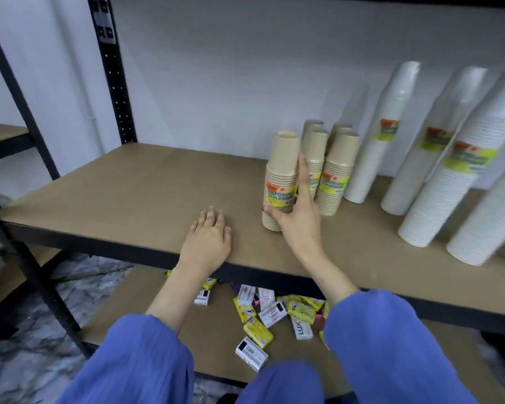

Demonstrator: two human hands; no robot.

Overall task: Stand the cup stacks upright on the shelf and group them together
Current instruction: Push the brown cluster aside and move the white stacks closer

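Matt fibreboard shelf [129, 185] (cups [280, 176] seemingly paper)

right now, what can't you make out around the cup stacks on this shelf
Head view:
Rear brown stacks: lower parts hidden behind the front brown stacks.
Rightmost white stack: top cut off by the right edge.
Right hand: most fingers hidden behind the left front stack it grips.

There are five brown cup stacks [337, 170] and four white cup stacks [382, 135].

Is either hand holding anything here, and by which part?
The right hand grips the nearest brown cup stack around its lower half, thumb in front. The left hand rests flat on the shelf, holding nothing.
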